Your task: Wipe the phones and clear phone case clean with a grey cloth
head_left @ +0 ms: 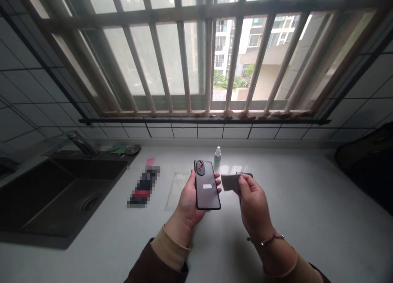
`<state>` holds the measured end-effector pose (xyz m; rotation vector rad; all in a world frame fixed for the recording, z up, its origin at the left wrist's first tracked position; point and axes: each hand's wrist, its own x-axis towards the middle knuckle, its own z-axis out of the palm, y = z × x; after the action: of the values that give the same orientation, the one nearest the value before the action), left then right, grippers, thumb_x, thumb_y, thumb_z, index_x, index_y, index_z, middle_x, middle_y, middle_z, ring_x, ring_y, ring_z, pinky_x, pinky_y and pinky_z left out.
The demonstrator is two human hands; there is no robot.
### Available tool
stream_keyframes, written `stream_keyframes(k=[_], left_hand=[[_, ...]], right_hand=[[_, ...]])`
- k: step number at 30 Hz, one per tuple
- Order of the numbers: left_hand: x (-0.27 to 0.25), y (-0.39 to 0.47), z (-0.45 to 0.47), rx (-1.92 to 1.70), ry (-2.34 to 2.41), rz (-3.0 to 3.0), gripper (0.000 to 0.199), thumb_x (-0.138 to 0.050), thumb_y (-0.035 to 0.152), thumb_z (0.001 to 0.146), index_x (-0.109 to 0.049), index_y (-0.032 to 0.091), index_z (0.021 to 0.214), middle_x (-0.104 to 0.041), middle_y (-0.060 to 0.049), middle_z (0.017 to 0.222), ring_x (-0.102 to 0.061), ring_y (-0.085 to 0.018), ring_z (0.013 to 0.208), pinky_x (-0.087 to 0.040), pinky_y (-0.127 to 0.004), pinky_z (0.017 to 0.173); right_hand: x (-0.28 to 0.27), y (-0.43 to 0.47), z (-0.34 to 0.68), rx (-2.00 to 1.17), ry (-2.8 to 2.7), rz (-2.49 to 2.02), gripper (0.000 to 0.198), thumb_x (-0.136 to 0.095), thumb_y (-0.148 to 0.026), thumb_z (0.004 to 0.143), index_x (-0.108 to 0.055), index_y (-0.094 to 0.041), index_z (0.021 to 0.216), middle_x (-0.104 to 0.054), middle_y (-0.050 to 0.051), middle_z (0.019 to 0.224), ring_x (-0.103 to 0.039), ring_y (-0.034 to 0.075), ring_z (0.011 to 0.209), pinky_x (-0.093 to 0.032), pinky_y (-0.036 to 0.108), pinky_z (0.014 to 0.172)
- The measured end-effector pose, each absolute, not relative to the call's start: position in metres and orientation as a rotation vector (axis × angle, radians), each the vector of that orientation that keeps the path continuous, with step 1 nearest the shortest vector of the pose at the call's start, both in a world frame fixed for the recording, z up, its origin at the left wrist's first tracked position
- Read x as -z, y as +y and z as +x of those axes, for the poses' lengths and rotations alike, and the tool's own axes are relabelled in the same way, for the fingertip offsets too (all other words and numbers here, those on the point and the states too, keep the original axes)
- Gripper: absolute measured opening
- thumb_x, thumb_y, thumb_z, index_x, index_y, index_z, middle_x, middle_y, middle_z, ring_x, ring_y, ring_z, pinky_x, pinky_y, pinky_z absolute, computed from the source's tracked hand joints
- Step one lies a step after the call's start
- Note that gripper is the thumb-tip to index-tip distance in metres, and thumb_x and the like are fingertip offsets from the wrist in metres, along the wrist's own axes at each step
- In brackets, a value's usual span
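Note:
My left hand (188,199) is wrapped round a dark phone case (209,195), its back turned up. Pinkish skin tone shows through the camera openings, and a small white label sits on the back. Between the thumb and fingers of my right hand (253,197) is a small flat grey cloth (229,182), held just right of the case and apart from it. Behind my right hand lies a dark flat object (247,175), mostly hidden, perhaps a phone. A clear phone case (175,184) lies on the counter left of my left hand.
A small white spray bottle (217,156) stands behind the case. To the left are a pink paper slip (150,161), a pixelated dark and red item (143,187), and a sink (66,242) with a faucet (82,144). A dark bag-like object (368,160) is at right.

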<state>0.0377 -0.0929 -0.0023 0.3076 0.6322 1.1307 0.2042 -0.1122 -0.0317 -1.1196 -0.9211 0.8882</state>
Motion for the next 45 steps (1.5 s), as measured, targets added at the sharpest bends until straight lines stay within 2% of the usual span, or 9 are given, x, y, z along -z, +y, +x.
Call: stream_keyframes(k=[6, 11, 17, 23, 28, 32, 37, 42, 45], left_hand=[[0.006, -0.101, 0.044, -0.726, 0.62, 0.438, 0.067, -0.039, 0.061, 0.108, -0.063, 0.008, 0.141, -0.074, -0.027, 0.123, -0.077, -0.029, 0.091, -0.061, -0.036, 0.073], [0.013, -0.111, 0.048, -0.52, 0.73, 0.525, 0.071, -0.036, 0.066, 0.107, -0.072, 0.007, 0.121, -0.078, -0.021, 0.099, -0.076, -0.027, 0.079, -0.061, -0.036, 0.069], [0.017, -0.11, 0.05, -0.622, 0.782, 0.508, 0.065, -0.043, 0.067, 0.105, -0.07, 0.013, 0.129, -0.077, -0.014, 0.081, -0.073, -0.025, 0.065, -0.062, -0.041, 0.07], [0.019, -0.101, 0.054, -0.901, 0.611, 0.254, 0.05, -0.048, 0.055, 0.108, -0.074, 0.011, 0.108, -0.078, -0.014, 0.096, -0.076, -0.022, 0.087, -0.058, -0.03, 0.088], [0.017, -0.094, 0.046, -0.893, 0.733, 0.272, 0.074, -0.046, 0.07, 0.102, -0.075, 0.001, 0.104, -0.076, -0.02, 0.084, -0.075, -0.027, 0.079, -0.06, -0.035, 0.082], [0.015, -0.089, 0.038, -0.951, 0.833, 0.33, 0.08, -0.04, 0.074, 0.102, -0.075, 0.003, 0.11, -0.076, -0.019, 0.084, -0.073, -0.024, 0.068, -0.06, -0.035, 0.071], [0.012, -0.087, 0.035, -0.963, 0.834, 0.361, 0.08, -0.036, 0.072, 0.103, -0.074, 0.002, 0.109, -0.075, -0.018, 0.085, -0.072, -0.023, 0.066, -0.059, -0.034, 0.066], [0.009, -0.089, 0.038, -0.986, 0.819, 0.325, 0.073, -0.04, 0.069, 0.104, -0.074, 0.004, 0.112, -0.077, -0.02, 0.093, -0.073, -0.025, 0.069, -0.06, -0.036, 0.068], [0.008, -0.091, 0.039, -0.937, 0.726, 0.303, 0.07, -0.043, 0.066, 0.105, -0.073, 0.004, 0.111, -0.077, -0.019, 0.09, -0.074, -0.025, 0.07, -0.06, -0.035, 0.07]], right_hand=[[0.023, -0.109, 0.22, -0.504, -0.963, -1.339, 0.043, -0.059, -0.057, 0.102, -0.075, -0.02, 0.116, -0.08, 0.011, 0.111, -0.076, 0.027, 0.102, -0.06, 0.041, 0.093], [0.022, -0.113, 0.218, -0.296, -1.462, -1.321, 0.03, -0.054, -0.04, 0.108, -0.077, -0.026, 0.122, -0.082, 0.007, 0.116, -0.08, 0.025, 0.103, -0.062, 0.037, 0.092], [0.03, -0.111, 0.213, -0.308, -1.723, -1.088, 0.033, -0.056, -0.022, 0.106, -0.074, -0.03, 0.133, -0.076, 0.004, 0.136, -0.072, 0.027, 0.127, -0.058, 0.042, 0.112], [0.028, -0.116, 0.206, -0.361, -1.941, -0.897, 0.034, -0.054, -0.015, 0.106, -0.074, -0.025, 0.132, -0.076, 0.006, 0.135, -0.074, 0.024, 0.124, -0.063, 0.041, 0.108], [0.014, -0.126, 0.203, -0.425, -2.075, -0.701, 0.034, -0.056, -0.011, 0.104, -0.073, -0.025, 0.131, -0.078, 0.006, 0.13, -0.075, 0.023, 0.124, -0.063, 0.04, 0.108], [0.004, -0.136, 0.199, -0.51, -2.135, -0.566, 0.038, -0.058, -0.008, 0.103, -0.071, -0.027, 0.133, -0.079, 0.004, 0.129, -0.074, 0.022, 0.124, -0.062, 0.038, 0.108], [-0.004, -0.144, 0.2, -0.612, -2.126, -0.575, 0.034, -0.058, -0.012, 0.104, -0.071, -0.028, 0.13, -0.083, 0.005, 0.116, -0.081, 0.022, 0.105, -0.065, 0.037, 0.093], [-0.007, -0.146, 0.206, -0.896, -1.986, -0.671, 0.021, -0.057, -0.024, 0.106, -0.078, -0.026, 0.11, -0.082, 0.005, 0.091, -0.077, 0.021, 0.074, -0.062, 0.034, 0.071], [0.0, -0.14, 0.21, -1.068, -1.673, -0.787, 0.023, -0.058, -0.037, 0.107, -0.077, -0.024, 0.107, -0.082, 0.007, 0.093, -0.077, 0.023, 0.077, -0.063, 0.036, 0.071]])
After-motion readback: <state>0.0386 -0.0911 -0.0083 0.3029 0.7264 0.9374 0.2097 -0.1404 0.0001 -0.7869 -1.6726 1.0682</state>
